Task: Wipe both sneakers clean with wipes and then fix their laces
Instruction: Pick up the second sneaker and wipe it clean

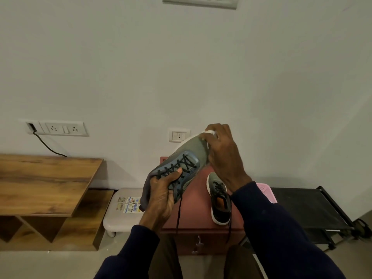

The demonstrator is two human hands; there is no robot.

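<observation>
My left hand [161, 195] grips a grey-blue sneaker [190, 156] around its heel and laced middle, holding it in the air with the toe pointing up and away. Black laces hang down from it. My right hand [223, 156] holds a white wipe [210, 133] and presses it against the sneaker's toe. The wipe is mostly hidden under my fingers. The second sneaker [219, 200], grey with black laces and a white sole, lies on the reddish-brown cabinet [193, 214] below, partly behind my right forearm.
A white plastic stool [122, 216] with a printed packet [128, 204] on it stands left of the cabinet. A wooden desk [44, 182] is at the far left. A pink basket [266, 191] and a black rack [306, 206] are on the right. The wall is close behind.
</observation>
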